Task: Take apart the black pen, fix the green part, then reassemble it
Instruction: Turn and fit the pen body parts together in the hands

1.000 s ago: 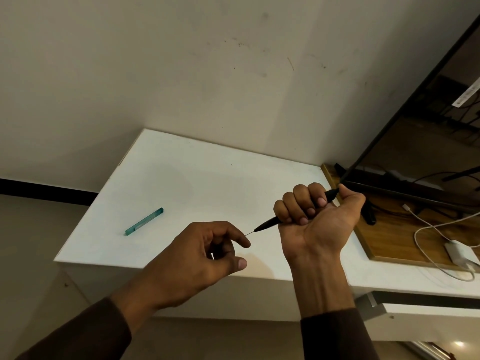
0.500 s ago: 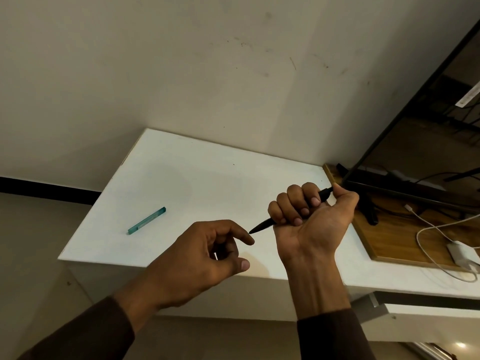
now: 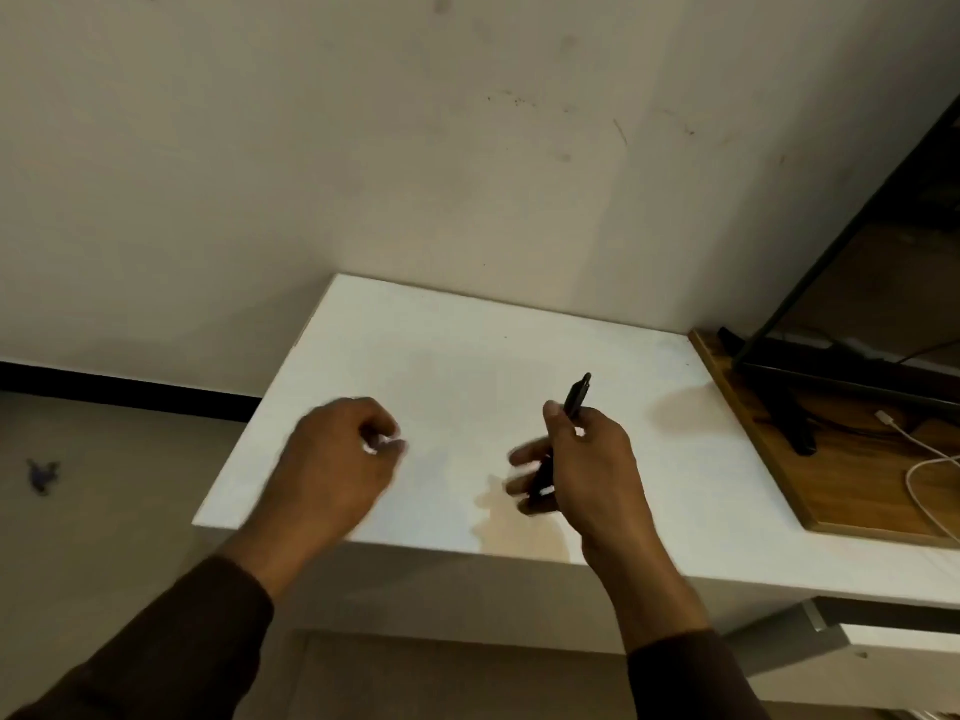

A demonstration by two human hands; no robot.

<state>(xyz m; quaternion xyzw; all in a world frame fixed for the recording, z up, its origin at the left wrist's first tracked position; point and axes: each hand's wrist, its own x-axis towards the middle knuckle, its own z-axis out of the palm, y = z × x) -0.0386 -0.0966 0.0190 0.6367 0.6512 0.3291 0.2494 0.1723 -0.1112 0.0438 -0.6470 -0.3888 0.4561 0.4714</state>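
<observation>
My right hand [image 3: 597, 470] holds the black pen [image 3: 576, 397] above the white table [image 3: 467, 335]. The pen stands nearly upright, its top end poking out past my thumb and its lower end among my blurred fingers. My left hand [image 3: 337, 459] hovers over the table's left part with fingers curled and pinched together. A pale glint shows at its fingertips, but the blur hides what it is. The green part is not visible; my left hand covers the spot where it lay.
A wooden board [image 3: 852, 491] lies at the table's right end, bearing a black monitor stand [image 3: 789, 423] and a white cable [image 3: 919, 475]. The wall runs close behind the table. The floor drops off at the left and front edges.
My right hand turned over and swung the pen from pointing left to nearly upright. My left hand moved left, over the green part's place. The view shifted.
</observation>
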